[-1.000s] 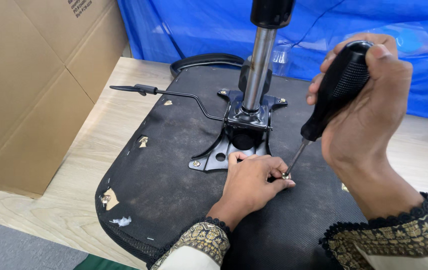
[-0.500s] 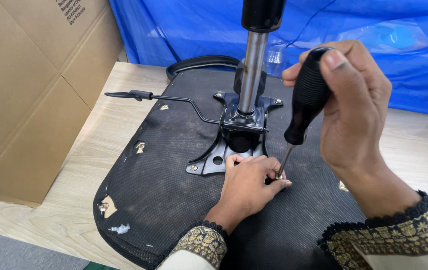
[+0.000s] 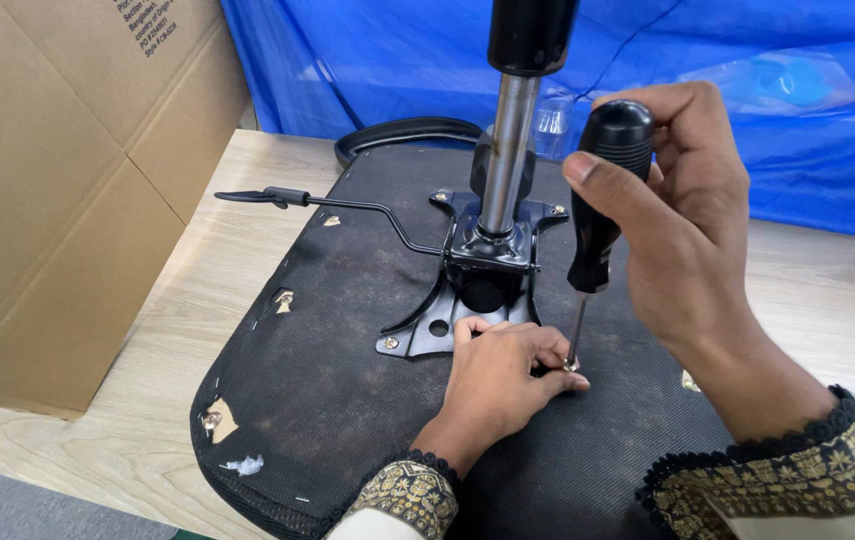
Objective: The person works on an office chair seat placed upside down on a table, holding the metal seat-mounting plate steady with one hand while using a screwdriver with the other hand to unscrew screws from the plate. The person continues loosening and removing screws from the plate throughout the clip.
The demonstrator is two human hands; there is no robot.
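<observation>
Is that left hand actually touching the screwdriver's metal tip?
Touching. The head view shows the left hand with fingertips pinched against the lower end of the screwdriver shaft.

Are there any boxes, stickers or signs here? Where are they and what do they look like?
Cardboard box: big, plain brown, standing at the left on the wooden table, beside the upturned chair seat.
Printed label: small block of dark print, near the box's top edge, tilted.
No signs or screens in view.

The left hand (image 3: 500, 375) hides the screw under the screwdriver (image 3: 597, 215) tip; the gas cylinder (image 3: 512, 150) runs off-frame above.
</observation>
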